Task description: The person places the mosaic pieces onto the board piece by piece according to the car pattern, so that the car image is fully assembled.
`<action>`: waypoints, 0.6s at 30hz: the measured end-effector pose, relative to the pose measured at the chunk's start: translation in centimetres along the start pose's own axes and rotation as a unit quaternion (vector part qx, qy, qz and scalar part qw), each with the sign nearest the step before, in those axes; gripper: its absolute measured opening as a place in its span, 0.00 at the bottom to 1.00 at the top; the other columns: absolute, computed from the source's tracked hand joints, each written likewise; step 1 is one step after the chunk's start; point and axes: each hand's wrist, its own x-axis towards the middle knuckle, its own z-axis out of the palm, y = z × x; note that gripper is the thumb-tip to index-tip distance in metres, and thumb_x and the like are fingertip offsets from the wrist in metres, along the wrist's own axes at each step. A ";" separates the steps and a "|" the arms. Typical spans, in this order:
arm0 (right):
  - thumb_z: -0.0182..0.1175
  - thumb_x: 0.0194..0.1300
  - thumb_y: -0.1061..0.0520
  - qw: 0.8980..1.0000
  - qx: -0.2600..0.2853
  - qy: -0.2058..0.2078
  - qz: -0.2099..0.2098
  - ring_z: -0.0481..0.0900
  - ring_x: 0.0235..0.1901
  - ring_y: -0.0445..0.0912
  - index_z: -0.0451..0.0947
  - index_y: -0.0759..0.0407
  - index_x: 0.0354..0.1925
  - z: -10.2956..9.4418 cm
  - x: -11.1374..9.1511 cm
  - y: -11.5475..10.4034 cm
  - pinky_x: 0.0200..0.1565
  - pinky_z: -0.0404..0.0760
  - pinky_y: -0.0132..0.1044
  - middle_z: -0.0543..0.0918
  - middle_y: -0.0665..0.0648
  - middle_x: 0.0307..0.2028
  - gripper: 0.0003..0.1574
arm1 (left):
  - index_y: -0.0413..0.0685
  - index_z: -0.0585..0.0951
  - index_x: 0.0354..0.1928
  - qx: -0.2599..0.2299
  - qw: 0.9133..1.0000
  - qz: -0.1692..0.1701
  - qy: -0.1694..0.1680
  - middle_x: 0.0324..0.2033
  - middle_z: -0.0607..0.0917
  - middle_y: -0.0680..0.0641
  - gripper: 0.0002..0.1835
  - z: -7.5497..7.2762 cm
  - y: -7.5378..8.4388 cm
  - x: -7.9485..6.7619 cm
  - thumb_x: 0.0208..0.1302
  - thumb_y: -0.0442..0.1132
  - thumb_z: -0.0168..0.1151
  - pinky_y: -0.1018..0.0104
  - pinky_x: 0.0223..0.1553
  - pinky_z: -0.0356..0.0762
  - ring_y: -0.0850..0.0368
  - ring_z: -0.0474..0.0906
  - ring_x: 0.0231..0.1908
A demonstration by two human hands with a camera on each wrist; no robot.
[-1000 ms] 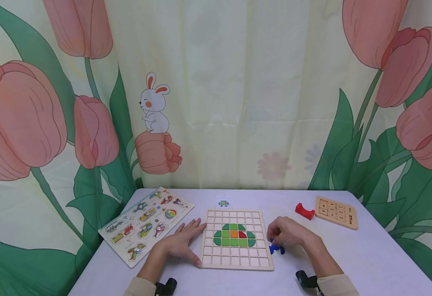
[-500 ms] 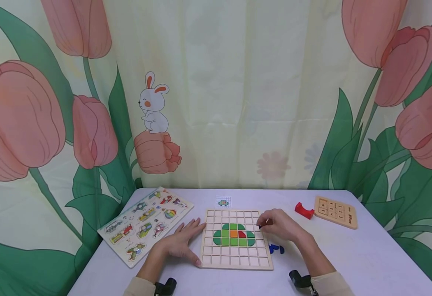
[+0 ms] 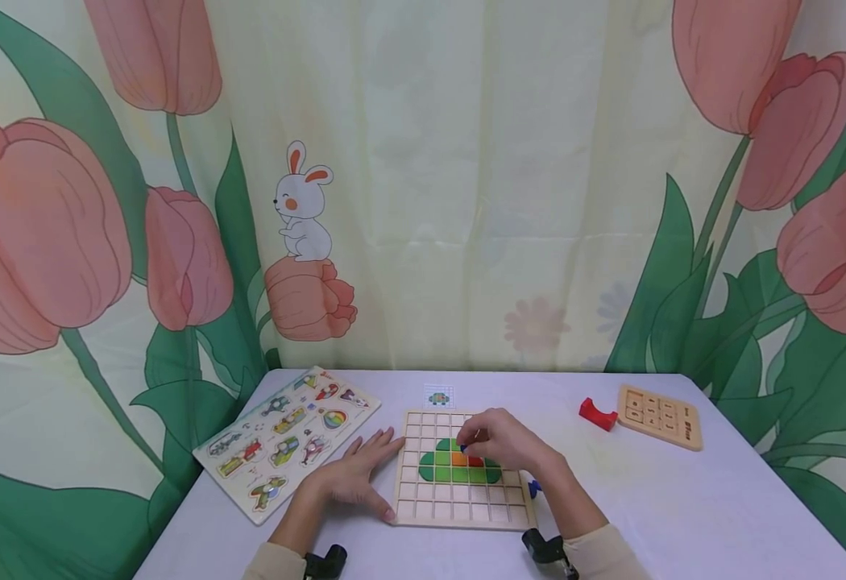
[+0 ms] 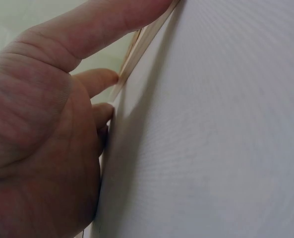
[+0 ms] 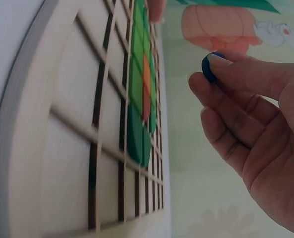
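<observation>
A wooden grid board [image 3: 423, 511] lies on the table, with green tiles [image 3: 459, 475], an orange tile [image 3: 457, 458] and a red tile [image 3: 474, 461] set in its middle cells. Thumb and index finger of my right hand [image 3: 504, 440] pinch a small blue tile [image 5: 206, 69] with a rounded edge, above the far part of the pattern. My left hand [image 3: 354, 481] lies with fingers spread along the board's left side, its thumb at the near left corner. In the left wrist view, its thumb and fingertips meet the board's wooden edge [image 4: 146, 45].
Loose blue tiles [image 3: 535, 488] lie just right of the board, partly hidden by the right wrist. A small printed pattern card [image 3: 439, 397] sits behind it. At left is a picture puzzle board [image 3: 285, 435]; at right are a red curved block [image 3: 598, 415] and a wooden number board [image 3: 660, 416].
My right hand has picked a blue tile from the pile at the board's right and carried it left over the pattern. My left hand has stayed in place.
</observation>
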 end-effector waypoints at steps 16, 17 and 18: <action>0.71 0.65 0.65 1.000 0.014 -0.027 -0.002 0.81 0.34 0.41 0.90 0.57 0.40 2.2 0.4 -1.2 0.38 0.83 0.31 0.91 0.52 0.37 0.06 | 0.60 0.56 0.83 -0.006 1.000 0.000 0.003 0.84 0.48 0.45 0.68 -0.1 0.0 0.0 0.40 0.65 0.82 0.34 0.81 0.31 0.42 0.37 0.84; 0.71 0.64 0.65 0.999 0.014 -0.031 -0.003 0.81 0.33 0.40 0.90 0.57 0.40 2.3 0.4 -1.1 0.37 0.83 0.30 0.90 0.51 0.36 0.06 | 0.60 0.55 0.83 -0.006 1.000 -0.001 0.002 0.84 0.48 0.45 0.68 -0.1 -0.1 0.0 0.40 0.65 0.82 0.34 0.81 0.31 0.42 0.37 0.84; 0.71 0.64 0.65 0.999 0.014 -0.034 -0.005 0.81 0.32 0.40 0.90 0.57 0.39 2.4 0.4 -1.1 0.37 0.82 0.30 0.90 0.50 0.35 0.06 | 0.61 0.55 0.83 -0.006 1.000 -0.001 0.002 0.84 0.48 0.45 0.68 0.0 -0.1 0.0 0.40 0.65 0.82 0.35 0.81 0.31 0.42 0.37 0.84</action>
